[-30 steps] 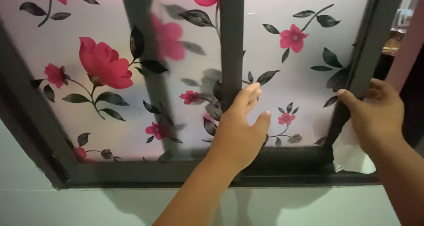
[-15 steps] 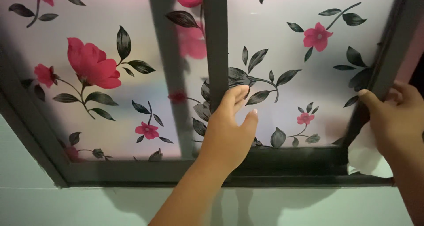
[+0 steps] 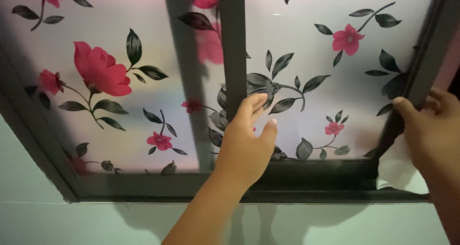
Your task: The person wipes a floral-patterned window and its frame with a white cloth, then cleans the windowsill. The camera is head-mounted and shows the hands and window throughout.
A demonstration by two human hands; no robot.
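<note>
At centre frame the left hand [image 3: 244,147] lies spread against the sash stile [image 3: 233,48] of the sliding window [image 3: 335,82], a rigid, likely heavy, breakable pane best gripped by its frame, while the right hand [image 3: 431,135] at right pinches a soft white tissue [image 3: 397,170] against the edge stile [image 3: 421,63].

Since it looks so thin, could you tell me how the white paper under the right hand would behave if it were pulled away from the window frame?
The white paper hangs crumpled below the right hand, so it is probably floppy and very light. Its ragged, creased edge suggests it could tear easily. Pressed against the dark window frame, it would likely slide off with little resistance.
</note>
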